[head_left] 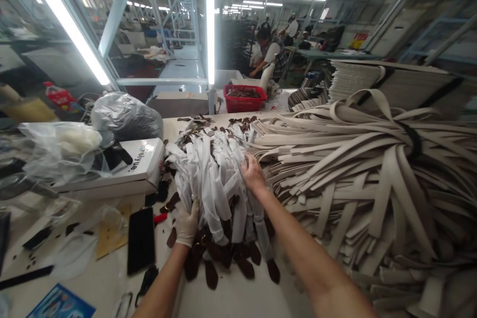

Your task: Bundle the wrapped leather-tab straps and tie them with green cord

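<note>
A heap of white-wrapped straps (212,174) with brown leather tabs and small gold-coloured rings lies across the middle of the table. My left hand (186,223), in a pale glove, grips the lower left side of the heap, thumb up and fingers partly hidden among the straps. Bare, my right hand (254,174) has its fingers curled around straps at the heap's right side. Brown tabs (244,266) stick out toward me below the white wrapping. Just right of my right hand spreads a large bundle of beige strips (335,159).
A white box (143,164) and plastic bags (124,114) stand at the left. Near my left forearm lies a black phone-like slab (140,241). A red basket (245,102) with brown pieces sits behind, beneath an upright light tube (209,20). Another person (270,52) works farther back.
</note>
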Action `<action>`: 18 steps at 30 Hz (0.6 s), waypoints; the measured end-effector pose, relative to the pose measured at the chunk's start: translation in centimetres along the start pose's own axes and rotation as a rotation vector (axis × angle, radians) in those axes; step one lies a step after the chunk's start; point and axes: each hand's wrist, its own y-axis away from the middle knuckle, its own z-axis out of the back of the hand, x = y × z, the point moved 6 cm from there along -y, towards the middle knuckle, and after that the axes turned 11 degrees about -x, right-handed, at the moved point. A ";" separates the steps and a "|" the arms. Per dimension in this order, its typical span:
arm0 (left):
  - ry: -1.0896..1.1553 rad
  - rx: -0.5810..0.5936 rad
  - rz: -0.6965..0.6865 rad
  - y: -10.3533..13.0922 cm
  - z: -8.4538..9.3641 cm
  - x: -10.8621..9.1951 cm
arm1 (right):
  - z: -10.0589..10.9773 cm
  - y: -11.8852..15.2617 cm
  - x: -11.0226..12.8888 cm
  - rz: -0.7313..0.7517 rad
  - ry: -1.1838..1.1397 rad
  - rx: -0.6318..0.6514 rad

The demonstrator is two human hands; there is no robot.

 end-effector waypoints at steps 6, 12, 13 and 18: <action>-0.166 0.239 -0.121 -0.6 2.5 -2.9 | 4.0 -0.6 -4.9 0.078 0.060 0.039; -0.218 -0.011 -0.270 -1.4 5.8 -3.4 | 3.3 -6.2 -5.1 0.344 0.250 0.105; -0.228 -0.059 -0.302 -1.4 5.8 -2.8 | 2.6 -7.0 -5.2 0.340 0.298 0.158; -0.189 -0.210 -0.421 -1.2 4.9 0.4 | 0.8 -10.0 -6.0 0.260 0.416 0.320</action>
